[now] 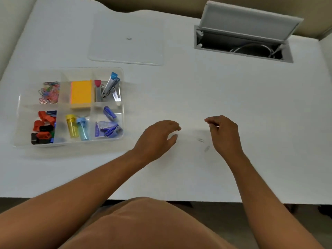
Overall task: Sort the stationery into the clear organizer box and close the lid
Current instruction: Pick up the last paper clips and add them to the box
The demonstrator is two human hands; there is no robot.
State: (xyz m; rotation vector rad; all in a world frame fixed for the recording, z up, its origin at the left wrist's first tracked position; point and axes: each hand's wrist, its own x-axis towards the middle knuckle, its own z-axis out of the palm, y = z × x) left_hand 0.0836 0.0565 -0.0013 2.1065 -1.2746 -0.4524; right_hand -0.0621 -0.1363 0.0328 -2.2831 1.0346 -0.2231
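Note:
The clear organizer box [124, 105] stands open at the left of the white table. Its compartments hold coloured paper clips [49, 93], a yellow sticky-note pad [81, 94], a stapler [109, 87], binder clips [44, 127], two small tubes [77, 127] and blue staple boxes [108, 127]. The clear lid [125, 42] lies flat behind the box. My left hand [158, 137] hovers right of the box with loosely curled fingers, holding nothing. My right hand [223, 133] pinches a small silvery clip [216, 126]. Two small metal clips [203, 143] lie on the table between my hands.
An open cable hatch [242, 44] with its flap raised sits at the back right of the table. The table's front edge [179, 199] runs just in front of my body.

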